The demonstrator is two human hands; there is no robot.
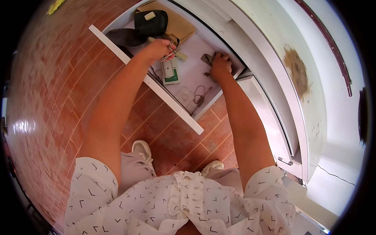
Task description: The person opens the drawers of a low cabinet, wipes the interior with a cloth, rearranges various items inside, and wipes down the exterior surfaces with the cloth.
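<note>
An open white drawer (194,61) lies before me with both hands over it. My left hand (163,50) grips a bundle of thin pale cord (168,55) above the drawer's front half. Below that hand, a white rectangular device (168,69) rests on a green and white card or box (176,77). At the drawer's right side, my right hand (221,65) has its fingers curled around or over a small grey-brown item (207,59), whose kind I cannot tell. A thin brown cord (199,95) lies coiled in the near corner, beside a clear flat packet (185,97).
At the drawer's far end are a black pouch (152,25), a dark oval object (126,37) and an open cardboard box (183,26). The drawer front (173,102) juts over red floor tiles. A white cabinet door (264,108) stands to the right, below a worktop edge (304,141).
</note>
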